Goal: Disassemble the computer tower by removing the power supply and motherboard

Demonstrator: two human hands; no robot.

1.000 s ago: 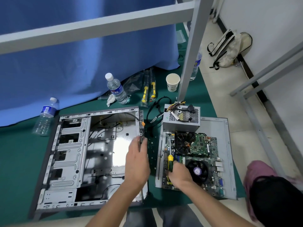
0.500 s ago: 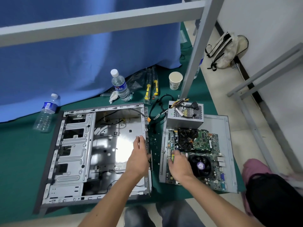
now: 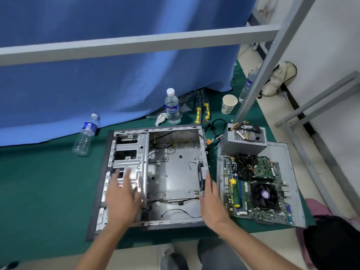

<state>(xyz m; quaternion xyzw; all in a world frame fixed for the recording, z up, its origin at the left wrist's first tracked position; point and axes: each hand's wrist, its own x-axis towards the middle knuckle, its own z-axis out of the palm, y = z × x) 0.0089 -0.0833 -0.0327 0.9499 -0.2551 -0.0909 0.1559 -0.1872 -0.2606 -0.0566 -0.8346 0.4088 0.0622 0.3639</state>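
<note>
Nearest, the left hand lies flat with fingers spread and straight on the silver drive cage at the near left of the open grey metal computer case, holding nothing. The right hand has straight fingers against the case's right wall, gripping nothing. Right of the case, on a grey metal side panel, lies the green motherboard with its black fans; a green-and-yellow-handled screwdriver rests on its left part. The silver boxy power supply stands at the panel's far end, touching the motherboard's far edge. Farther off on the green mat are two clear plastic water bottles, a white paper cup and yellow-handled tools before a blue curtain.
</note>
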